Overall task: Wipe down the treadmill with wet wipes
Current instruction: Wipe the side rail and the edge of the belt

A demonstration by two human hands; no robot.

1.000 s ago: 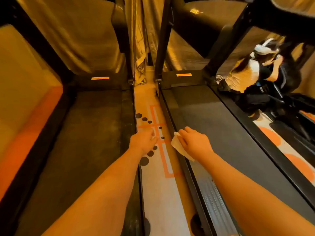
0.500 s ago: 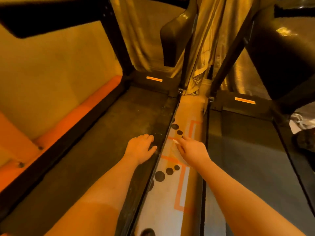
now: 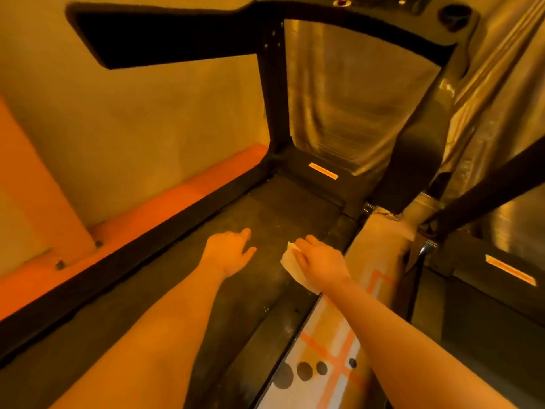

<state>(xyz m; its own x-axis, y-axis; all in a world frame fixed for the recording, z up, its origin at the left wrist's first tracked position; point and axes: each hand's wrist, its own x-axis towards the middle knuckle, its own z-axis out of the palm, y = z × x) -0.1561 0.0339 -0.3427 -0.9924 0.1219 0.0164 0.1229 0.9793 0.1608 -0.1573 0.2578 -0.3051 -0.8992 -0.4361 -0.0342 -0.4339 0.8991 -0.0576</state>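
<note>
The right hand (image 3: pixel 321 262) has its grip closed over a folded wet wipe (image 3: pixel 290 265), holding it down on the treadmill belt (image 3: pixel 265 208) close to the belt's right edge, just beside the side rail (image 3: pixel 298 317). The belt's long axis runs from the near edge to the motor cover (image 3: pixel 318 172), so the stroke probably goes ahead or leftward. The left hand (image 3: pixel 230 252), grip loose and holding nothing, sits near mid-belt; no wipe packet shows.

Wet wipe (image 3: pixel 290 262) on dark treadmill belt (image 3: pixel 265 208)
</note>
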